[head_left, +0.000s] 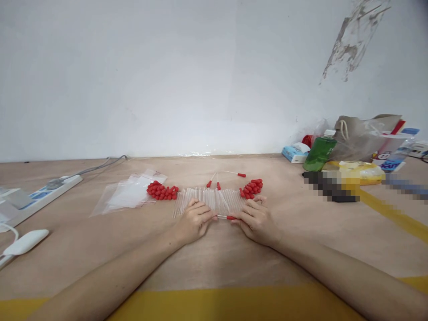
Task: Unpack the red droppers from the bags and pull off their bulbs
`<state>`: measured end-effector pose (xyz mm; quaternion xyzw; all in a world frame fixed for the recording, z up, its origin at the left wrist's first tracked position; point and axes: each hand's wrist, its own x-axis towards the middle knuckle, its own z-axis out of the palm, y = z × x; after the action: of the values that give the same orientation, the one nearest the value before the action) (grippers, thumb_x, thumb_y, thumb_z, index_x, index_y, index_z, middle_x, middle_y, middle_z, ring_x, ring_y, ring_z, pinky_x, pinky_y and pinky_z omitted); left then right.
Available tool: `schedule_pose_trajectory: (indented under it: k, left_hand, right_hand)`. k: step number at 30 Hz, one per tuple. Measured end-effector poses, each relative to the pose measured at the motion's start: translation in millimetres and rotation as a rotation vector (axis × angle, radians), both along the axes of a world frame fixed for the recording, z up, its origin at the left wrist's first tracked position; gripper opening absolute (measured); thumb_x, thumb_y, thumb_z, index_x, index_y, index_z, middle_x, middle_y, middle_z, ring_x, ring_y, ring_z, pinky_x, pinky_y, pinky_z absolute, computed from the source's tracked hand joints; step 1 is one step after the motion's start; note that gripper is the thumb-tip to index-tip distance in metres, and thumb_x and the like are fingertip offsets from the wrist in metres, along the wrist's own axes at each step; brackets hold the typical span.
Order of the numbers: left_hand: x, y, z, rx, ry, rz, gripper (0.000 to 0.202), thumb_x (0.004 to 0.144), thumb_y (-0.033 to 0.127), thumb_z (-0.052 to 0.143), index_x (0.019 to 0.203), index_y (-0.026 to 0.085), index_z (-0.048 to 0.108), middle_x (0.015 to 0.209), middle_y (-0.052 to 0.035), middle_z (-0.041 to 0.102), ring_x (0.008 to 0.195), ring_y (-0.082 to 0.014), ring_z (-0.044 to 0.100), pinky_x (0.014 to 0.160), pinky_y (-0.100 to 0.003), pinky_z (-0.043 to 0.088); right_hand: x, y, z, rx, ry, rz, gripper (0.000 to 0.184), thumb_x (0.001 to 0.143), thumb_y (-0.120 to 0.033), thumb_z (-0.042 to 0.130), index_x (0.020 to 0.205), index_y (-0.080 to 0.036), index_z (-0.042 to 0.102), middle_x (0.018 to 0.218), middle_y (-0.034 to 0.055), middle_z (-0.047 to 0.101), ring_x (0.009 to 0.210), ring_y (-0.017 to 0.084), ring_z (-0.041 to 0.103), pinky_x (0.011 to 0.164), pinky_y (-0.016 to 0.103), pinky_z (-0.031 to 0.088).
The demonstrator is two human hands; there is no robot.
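A glass dropper (222, 217) with a red rubber bulb lies level between my two hands, near the middle of the table. My left hand (196, 219) pinches its clear tube, while the fingers of my right hand (256, 220) are closed on the red bulb end. Just behind the hands is a row of clear glass tubes (214, 199), partly covered by my fingers. One pile of red bulbs (162, 191) sits at the row's left end and another red pile (251, 188) at its right. Several loose droppers (241, 175) with red bulbs lie behind the row.
Clear plastic bags (133, 189) lie left of the bulbs. A white power strip (47, 196) with a grey cable is at the far left. On the right stand a green bottle (320, 151), a tissue pack (296, 153) and a yellow packet (363, 173). A wall rises behind the table.
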<state>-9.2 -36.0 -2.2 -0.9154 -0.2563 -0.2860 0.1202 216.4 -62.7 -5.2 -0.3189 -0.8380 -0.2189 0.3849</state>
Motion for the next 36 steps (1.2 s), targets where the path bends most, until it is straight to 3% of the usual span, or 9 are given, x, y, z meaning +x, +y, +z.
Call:
schedule_pose_trajectory:
  k: [9,13,17,20,22,26,30,33,36]
  left_hand:
    - [1.1,-3.7,-0.1,-0.024,-0.044,-0.044,0.021,0.087,0.019,0.040,0.085,0.019,0.061,0.065,-0.0020,0.060,0.065,-0.0137,0.054,0.065,-0.030,0.037]
    - [-8.4,0.9,-2.7,-0.032,-0.127,-0.036,0.021,0.086,0.016,0.040,0.087,0.019,0.061,0.069,-0.0029,0.060,0.067,-0.0138,0.055,0.066,-0.029,0.041]
    - [-14.9,5.0,-5.4,-0.068,-0.282,0.065,0.021,0.086,0.017,0.041,0.096,0.017,0.060,0.076,-0.0040,0.056,0.068,-0.0124,0.052,0.062,-0.025,0.044]
    - [-6.3,6.7,-5.0,-0.052,-0.298,0.077,0.026,0.086,0.013,0.039,0.104,0.015,0.057,0.079,-0.0048,0.051,0.070,-0.0126,0.049,0.062,-0.024,0.045]
    - [3.8,10.1,-3.2,-0.022,-0.303,0.060,0.029,0.085,0.009,0.037,0.107,0.014,0.054,0.079,-0.0049,0.048,0.071,-0.0131,0.048,0.062,-0.025,0.045]
    - [27.1,24.2,-0.6,-0.016,-0.308,0.024,0.026,0.084,0.008,0.038,0.105,0.015,0.053,0.085,-0.0062,0.052,0.079,-0.0144,0.051,0.072,-0.028,0.046]
    - [49.7,36.4,-2.8,-0.020,-0.241,0.046,0.018,0.084,0.009,0.038,0.091,0.013,0.055,0.082,-0.0070,0.053,0.077,-0.0163,0.053,0.071,-0.029,0.047]
    - [59.3,36.2,-4.7,-0.055,-0.196,0.035,0.017,0.084,0.012,0.040,0.091,0.013,0.055,0.084,-0.0079,0.054,0.080,-0.0171,0.053,0.073,-0.030,0.047]
    - [59.9,29.5,-4.0,-0.116,-0.164,0.022,0.021,0.083,0.025,0.047,0.097,0.013,0.056,0.089,-0.0086,0.056,0.085,-0.0187,0.053,0.078,-0.032,0.046]
  right_hand:
    - [1.5,-4.0,-1.1,0.011,-0.020,0.038,0.014,0.081,-0.023,0.054,0.071,-0.020,0.062,0.056,-0.0012,0.053,0.062,0.012,0.042,0.073,0.033,0.028]
    - [17.4,-1.6,-1.9,0.011,0.020,0.019,0.010,0.079,-0.021,0.055,0.074,-0.021,0.063,0.056,-0.0018,0.054,0.062,0.012,0.045,0.074,0.034,0.030]
    - [42.9,15.7,-3.2,-0.109,0.285,-0.052,0.013,0.081,-0.022,0.052,0.088,-0.021,0.064,0.073,0.0025,0.059,0.069,0.013,0.052,0.067,0.031,0.038]
    - [48.6,31.3,-0.3,-0.182,0.533,-0.108,0.022,0.083,-0.026,0.046,0.096,-0.020,0.063,0.082,0.0060,0.056,0.075,0.015,0.054,0.067,0.031,0.044]
    - [46.3,40.4,4.6,-0.225,0.572,-0.143,0.026,0.083,-0.027,0.044,0.098,-0.018,0.062,0.083,0.0068,0.054,0.076,0.016,0.054,0.066,0.031,0.046]
    - [38.8,58.2,21.6,-0.406,0.471,-0.204,0.023,0.075,-0.025,0.050,0.093,-0.016,0.061,0.077,0.0045,0.059,0.065,0.014,0.055,0.060,0.028,0.043]
    - [29.7,72.6,38.1,-0.491,0.276,-0.392,0.013,0.072,-0.028,0.052,0.072,-0.019,0.062,0.074,0.0025,0.065,0.073,0.016,0.056,0.071,0.032,0.035]
    - [23.3,76.0,39.9,-0.493,0.157,-0.507,0.016,0.072,-0.030,0.051,0.066,-0.021,0.063,0.070,0.0017,0.066,0.077,0.019,0.054,0.077,0.037,0.026]
    - [20.8,74.1,34.5,-0.479,0.065,-0.518,0.017,0.072,-0.030,0.051,0.064,-0.021,0.063,0.067,0.0025,0.065,0.077,0.019,0.052,0.077,0.039,0.022]
